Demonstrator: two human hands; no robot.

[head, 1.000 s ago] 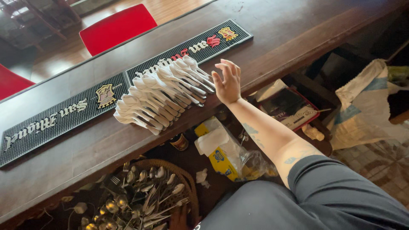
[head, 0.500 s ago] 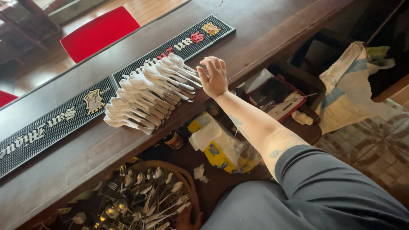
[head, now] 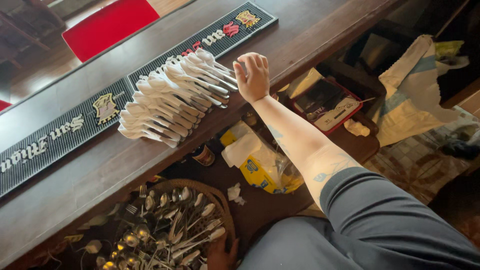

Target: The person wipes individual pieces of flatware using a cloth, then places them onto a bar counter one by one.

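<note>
My right hand reaches out over the dark wooden bar counter. Its fingers are loosely curved and it touches the handle ends of a row of overlapping steel spoons. The spoons lie in a slanted line, partly on a black rubber bar mat. Nothing is clearly gripped in this hand. Only a bit of my left hand shows at the bottom edge, against the rim of a round wicker basket full of loose spoons and forks. Its grip is hidden.
A shelf below the counter holds a yellow packet with white napkins, a small dark bottle and a red-edged tray of papers. A cloth hangs at the right. A red seat stands beyond the counter.
My right hand went from spread fingers to curved fingers at the spoon handles. The view has shifted a little, and the row of spoons stays in place.
</note>
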